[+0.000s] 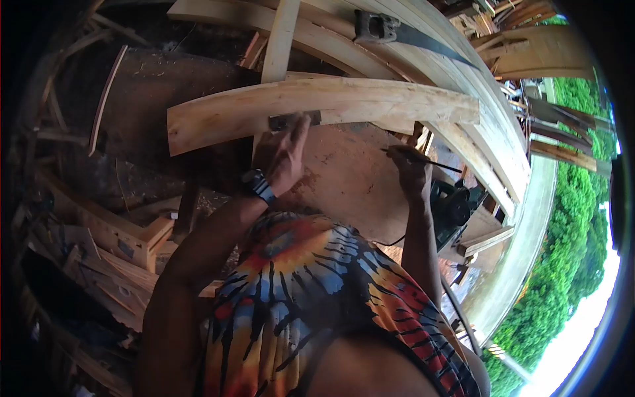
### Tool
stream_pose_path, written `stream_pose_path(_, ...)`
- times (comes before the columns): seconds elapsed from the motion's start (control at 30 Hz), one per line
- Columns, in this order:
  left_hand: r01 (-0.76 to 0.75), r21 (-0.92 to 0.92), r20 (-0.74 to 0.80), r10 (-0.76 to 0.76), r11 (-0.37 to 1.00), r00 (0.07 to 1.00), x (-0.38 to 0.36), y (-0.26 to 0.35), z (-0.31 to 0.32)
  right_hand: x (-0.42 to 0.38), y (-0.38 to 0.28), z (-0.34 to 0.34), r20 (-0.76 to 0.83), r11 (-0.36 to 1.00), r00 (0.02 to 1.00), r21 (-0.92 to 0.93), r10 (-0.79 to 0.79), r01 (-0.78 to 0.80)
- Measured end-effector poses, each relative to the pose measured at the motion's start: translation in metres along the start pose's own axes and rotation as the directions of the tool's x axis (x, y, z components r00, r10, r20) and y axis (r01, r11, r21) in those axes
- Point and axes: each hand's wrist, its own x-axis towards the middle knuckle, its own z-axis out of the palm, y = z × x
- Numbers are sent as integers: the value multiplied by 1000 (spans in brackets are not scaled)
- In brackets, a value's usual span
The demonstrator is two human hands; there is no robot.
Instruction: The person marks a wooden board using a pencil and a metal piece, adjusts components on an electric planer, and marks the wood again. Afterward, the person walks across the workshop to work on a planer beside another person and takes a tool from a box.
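Observation:
A pale, slightly curved board (pixel 370 99) lies across the work surface in front of me. My left hand (pixel 286 153), with a watch at the wrist, is at the board's near edge. Its fingers touch a small dark block (pixel 295 120) that sits against that edge. To the right, my right hand (pixel 411 173) is closed round a thin dark pencil-like stick (pixel 442 165), held just off the board's near side. Beneath both hands is a brown sheet of wood (pixel 350 178).
A handsaw (pixel 380 28) rests on long pale planks at the top. A dark green power tool (pixel 455 210) stands right of my right hand. Wooden boxes (pixel 142 241) and scraps are at the lower left.

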Motion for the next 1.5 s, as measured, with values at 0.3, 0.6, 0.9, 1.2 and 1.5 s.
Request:
stream_pose_path(0.3, -122, 280, 8, 125, 952, 992, 27, -12, -24, -91, 12, 26, 96, 933, 969, 263, 227, -245)
stream_pose_path(0.6, -220, 427, 29, 229, 877, 973, 31, -18, -21, -131, 26, 14, 165, 957, 970, 203, 177, -209)
stream_pose_path(0.9, -266, 345, 4, 282, 900, 959, 44, -15, -34, -148, 41, 1, 178, 941, 958, 216, 224, -260)
stream_pose_path(1.2, -239, 105, 29, 237, 965, 971, -8, 45, 9, -130, 68, -8, 171, 937, 922, -75, 348, -340)
stream_pose_path(1.5, -293, 314, -43, 322, 903, 946, -11, 23, 51, -104, 101, 5, 161, 914, 932, -306, 325, -266)
